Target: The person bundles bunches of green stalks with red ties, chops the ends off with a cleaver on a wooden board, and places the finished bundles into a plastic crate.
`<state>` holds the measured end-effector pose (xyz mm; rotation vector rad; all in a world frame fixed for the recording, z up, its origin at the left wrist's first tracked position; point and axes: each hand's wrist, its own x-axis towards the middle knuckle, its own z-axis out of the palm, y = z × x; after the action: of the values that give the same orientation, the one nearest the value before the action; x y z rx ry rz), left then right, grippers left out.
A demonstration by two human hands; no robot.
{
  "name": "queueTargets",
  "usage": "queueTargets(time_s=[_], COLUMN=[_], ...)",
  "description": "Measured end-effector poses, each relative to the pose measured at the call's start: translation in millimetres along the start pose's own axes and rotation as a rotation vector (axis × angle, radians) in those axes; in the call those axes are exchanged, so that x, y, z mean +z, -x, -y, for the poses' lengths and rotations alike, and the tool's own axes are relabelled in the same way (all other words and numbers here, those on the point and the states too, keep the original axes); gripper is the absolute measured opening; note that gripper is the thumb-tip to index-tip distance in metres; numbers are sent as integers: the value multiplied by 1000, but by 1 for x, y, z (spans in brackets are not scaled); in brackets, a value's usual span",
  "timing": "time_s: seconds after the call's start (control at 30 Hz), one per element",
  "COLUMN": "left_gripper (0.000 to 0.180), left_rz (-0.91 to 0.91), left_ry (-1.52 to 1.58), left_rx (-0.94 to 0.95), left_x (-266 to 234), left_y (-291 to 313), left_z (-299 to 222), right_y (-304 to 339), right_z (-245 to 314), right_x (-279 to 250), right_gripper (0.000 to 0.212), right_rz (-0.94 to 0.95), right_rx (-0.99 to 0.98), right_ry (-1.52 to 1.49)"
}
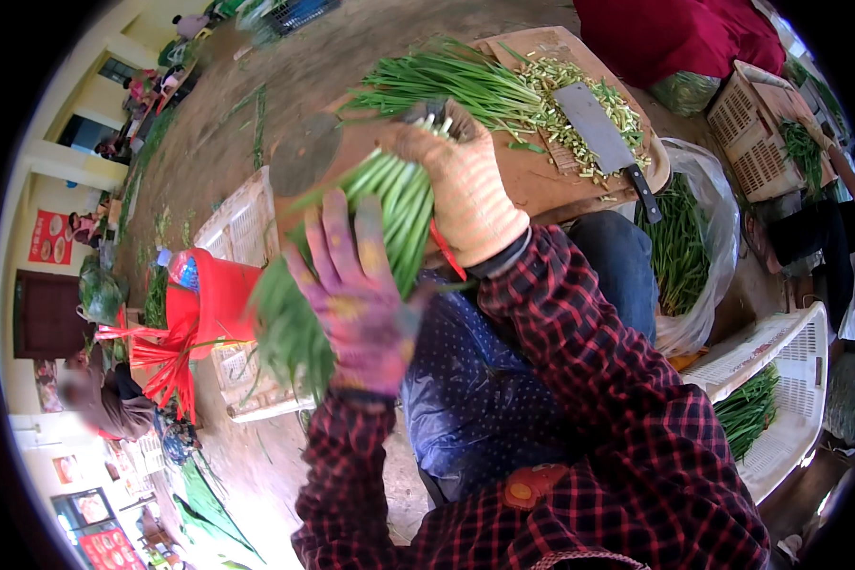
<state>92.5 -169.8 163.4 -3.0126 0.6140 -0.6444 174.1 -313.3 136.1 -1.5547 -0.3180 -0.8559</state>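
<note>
Head view shows long, pale-ended green stalks (pixel 401 211).

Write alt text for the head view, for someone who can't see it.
A right hand in a cream striped glove grips a bunch of long green stalks near its white ends, while the left hand in a purple-and-yellow glove lies open against it. Beyond them, a black-handled steel cleaver rests on chopped pale stems on a brown board.

Maroon cloth (pixel 679 36) lies near a tan crate (pixel 752 169); a red poster (pixel 51 237) hangs far left.
</note>
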Motion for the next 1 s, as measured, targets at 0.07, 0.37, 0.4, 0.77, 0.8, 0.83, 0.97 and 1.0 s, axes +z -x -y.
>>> queueTargets(time_s=[0.07,0.37,0.4,0.77,0.8,0.83,0.97,1.0], left_gripper=[120,130,131,128,125,117,106,104], left_rz=[-5,238,215,667,706,634,593,633], left_ry=[-155,-26,10,176,170,173,122,118], left_rx=[-17,124,146,231,246,252,217,173], left_x=[20,135,137,160,160,166,160,159], left_y=[-21,-25,-30,-98,-100,-95,-84,-84], left_z=[24,33,34,72,72,72,61,60], right_y=[-8,58,57,44,46,47,54,57], right_z=[-5,-122,-122,-132,-133,-132,-132,-125], right_x=[18,7,4,3,0,-5,-27,-30], right_gripper=[18,17,17,23,26,28,48,52], right_rz=[-228,-569,-548,-463,-445,-427,-316,-329], right_rx=[697,997,1016,1071,1065,1059,825,734], right_ry=[-885,-593,-588,-590,-611,-633,-336,-162])
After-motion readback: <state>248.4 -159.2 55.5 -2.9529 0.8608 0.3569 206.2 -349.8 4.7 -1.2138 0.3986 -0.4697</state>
